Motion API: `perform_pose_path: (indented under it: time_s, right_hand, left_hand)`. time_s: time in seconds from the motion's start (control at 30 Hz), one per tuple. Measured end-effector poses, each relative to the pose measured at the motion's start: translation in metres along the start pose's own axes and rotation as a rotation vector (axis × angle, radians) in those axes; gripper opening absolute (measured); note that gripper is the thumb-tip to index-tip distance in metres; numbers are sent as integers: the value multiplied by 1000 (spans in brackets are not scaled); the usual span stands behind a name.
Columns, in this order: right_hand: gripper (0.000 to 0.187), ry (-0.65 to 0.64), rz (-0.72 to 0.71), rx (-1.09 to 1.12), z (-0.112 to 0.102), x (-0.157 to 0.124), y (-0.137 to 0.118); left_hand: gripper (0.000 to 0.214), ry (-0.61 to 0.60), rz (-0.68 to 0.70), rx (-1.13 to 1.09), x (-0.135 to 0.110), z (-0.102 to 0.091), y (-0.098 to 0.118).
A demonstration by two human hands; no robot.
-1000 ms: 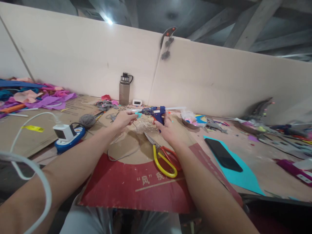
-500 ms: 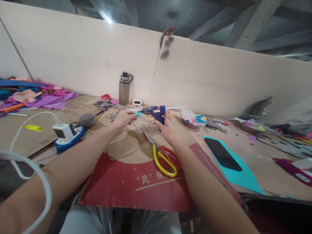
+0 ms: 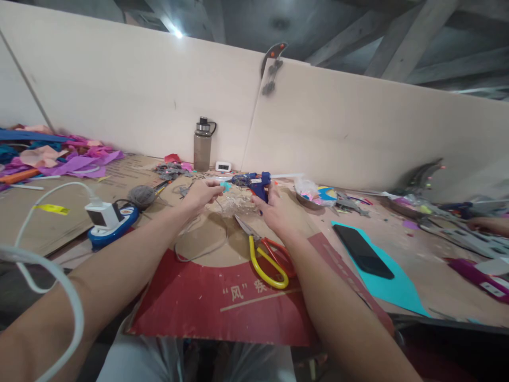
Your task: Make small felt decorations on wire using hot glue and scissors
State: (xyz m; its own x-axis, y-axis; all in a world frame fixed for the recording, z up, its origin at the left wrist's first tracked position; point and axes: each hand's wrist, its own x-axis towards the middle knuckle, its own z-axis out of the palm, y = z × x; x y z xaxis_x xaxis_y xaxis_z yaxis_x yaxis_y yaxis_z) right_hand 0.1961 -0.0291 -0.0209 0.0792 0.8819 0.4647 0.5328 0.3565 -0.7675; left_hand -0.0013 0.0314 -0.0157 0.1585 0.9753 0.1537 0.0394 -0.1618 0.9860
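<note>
A co-worker's hand (image 3: 488, 225) is newly seen; seemingly undisturbed, the glue gun (image 3: 260, 183) is held by right fingers (image 3: 261, 205), the teal piece (image 3: 226, 186) by left fingers (image 3: 211, 190).

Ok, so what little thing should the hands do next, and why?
Probably a gentle squeeze of the blue glue gun, to put a small dab on the teal scrap. The right hand grips the gun, its tip points toward the scrap, and the left hand seems to pinch the scrap right by that tip.
</note>
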Motion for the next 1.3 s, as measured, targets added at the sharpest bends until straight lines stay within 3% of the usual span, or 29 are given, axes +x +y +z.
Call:
perform_pose_path:
  time_s: [0.53,0.83,1.0,1.2,1.3]
  right_hand:
    - [45,56,-9,32,-2,0,-2]
    - [21,45,163,376,3,7,8]
    - [21,45,288,510,1,11,14]
    - [7,-49,452,252,4,16,36]
    - [15,-64,475,125,8,17,48]
  left_hand:
    - [16,-5,-10,7,-1,-1,0]
    - [17,-9,-47,-59,0,-3,1]
    - [19,27,-46,-73,1,-5,2]
    - [19,72,-44,-95,0,-5,4]
    - [20,46,-41,-92,-1,-4,4]
